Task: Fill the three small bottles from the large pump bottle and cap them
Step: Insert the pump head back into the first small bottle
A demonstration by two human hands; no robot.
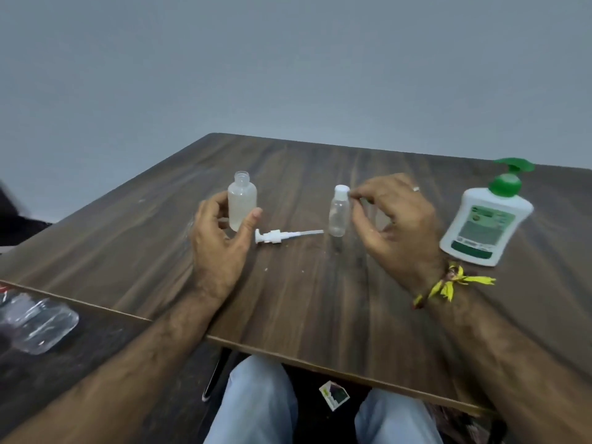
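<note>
A frosted small bottle (pixel 242 200) stands uncapped at the table's left-middle, and my left hand (pixel 221 238) holds it, fingers on its left and thumb at its lower right. A clear small bottle (pixel 339 219) with a white cap (pixel 341 189) stands to the right. My right hand (pixel 397 219) hovers beside it with loosely curled fingers, fingertips just right of the cap, gripping nothing. A white pump head (pixel 278 235) lies flat between the two bottles. The large white pump bottle (pixel 487 219) with a green pump stands at the far right, leaning.
The dark wooden table (pixel 304 299) ends close to my knees. A clear plastic bottle (pixel 41 322) lies on a second surface at the lower left. A paper scrap (pixel 334 395) lies on the floor. A grey wall is behind.
</note>
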